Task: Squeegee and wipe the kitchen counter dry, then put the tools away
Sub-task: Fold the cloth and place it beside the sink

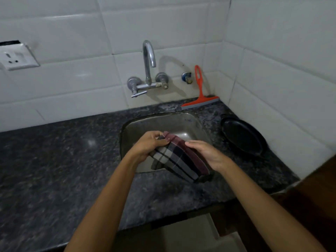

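A folded checked cloth (179, 160), maroon, grey and dark, is held over the front of the steel sink (145, 124). My left hand (148, 144) grips its upper left corner. My right hand (207, 153) presses against its right edge, fingers closed on the fold. An orange squeegee (200, 91) leans upright against the tiled wall at the back right corner, its blade resting on the dark granite counter (54, 160).
A black round pan (243, 136) lies on the counter right of the sink, against the side wall. A chrome tap (149, 70) juts from the back wall above the sink. A wall socket (16, 57) sits at the far left. The counter's front edge runs below my forearms.
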